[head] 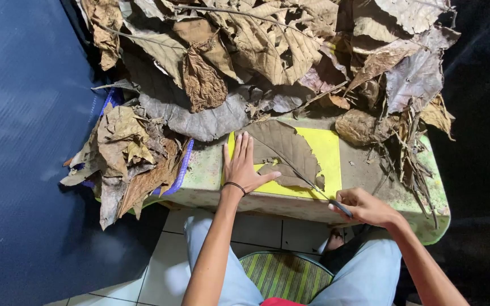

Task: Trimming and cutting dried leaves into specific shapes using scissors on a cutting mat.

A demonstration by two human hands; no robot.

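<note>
My left hand (244, 164) lies open and flat, fingers together and pointing away from me, pressing on the left edge of the yellow mat (329, 153), the thumb spread out onto the lower edge of the brown leaf (284, 150). A thin black band sits on that wrist. My right hand (364, 207) is closed round a small dark-handled blade (340, 208), held at the near right corner of the mat, its tip meeting the leaf's stalk.

I see no real container here; the low table (364, 170), its top pale and speckled, carries everything. The mat lies on it near my edge, and the leaf lies flat on the mat.

The leaf's long axis runs on a diagonal: its broad end is at the far left, by my fingertips, and the midrib slants down to the right, thinning to a stalk that ends at the blade. Its right margin is ragged and torn.

Beyond the mat a big heap of dry leaves (267, 51) covers the far part of the table, brown and grey, curled, some overlapping the mat's far edge. A second bundle of crumpled leaves (129, 158) hangs over the left end, over a blue-purple strip (180, 170). Dry stalks lie at the right. Below, my knees in light trousers and a striped stool (284, 275) on white tiles
</note>
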